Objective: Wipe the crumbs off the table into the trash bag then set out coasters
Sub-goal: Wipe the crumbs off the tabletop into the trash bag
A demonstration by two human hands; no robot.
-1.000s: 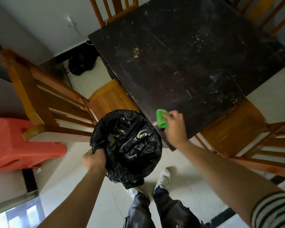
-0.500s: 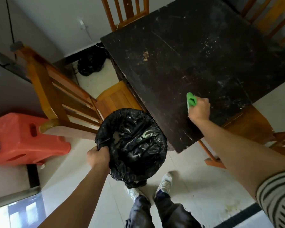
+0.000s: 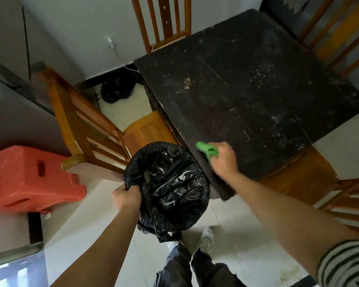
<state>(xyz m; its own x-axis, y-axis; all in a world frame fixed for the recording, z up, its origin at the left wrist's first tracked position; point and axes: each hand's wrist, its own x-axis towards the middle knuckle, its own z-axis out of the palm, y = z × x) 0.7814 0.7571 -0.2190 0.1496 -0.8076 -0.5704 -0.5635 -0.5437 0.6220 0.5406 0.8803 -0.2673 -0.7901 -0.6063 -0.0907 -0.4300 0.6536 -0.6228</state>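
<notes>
The right hand (image 3: 223, 160) was clamped on a green cloth (image 3: 206, 150) at the worktop (image 3: 247, 90) edge, just above the bag (image 3: 168, 183). The left hand (image 3: 125, 196) pinched the bag's rim, holding its mouth open below that edge. If the mouth sagged or sat off the sweep line, crumbs (image 3: 259, 73) would likely fall to the floor. One cloth, one held bag, a second bag (image 3: 117, 90) by the wall, four chairs partly seen, no coasters in view.
</notes>
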